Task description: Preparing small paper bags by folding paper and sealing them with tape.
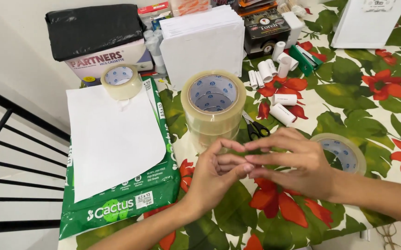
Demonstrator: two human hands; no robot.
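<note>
I see my left hand (216,169) and right hand (297,162) meeting just in front of the stack of tape rolls (213,107), over the flowered tablecloth (372,106). The left fingers are curled, thumb and forefinger arched into a loop; the right fingers are stretched out flat, their tips touching the left fingertips. Whether anything small is pinched between them I cannot tell; nothing shows there.

Right of the stack and just behind my right hand, a single tape roll (344,153) lies flat, partly hidden by my wrist. Black-handled scissors (255,127) lie touching the stack's right foot. Left of the stack sits a green ream of paper (161,178) with a loose white sheet (112,139) on top, and a smaller tape roll (121,81) rests on that sheet's far edge.

Behind the stack stands a pile of white envelopes (202,46). Right of and beyond the stack, several small white rolls (274,78) are scattered near a green stapler (304,58). Far left of the stack, a white box (105,62) carries a black plastic bag (94,28). A dark box (265,28) sits behind the small rolls.
</note>
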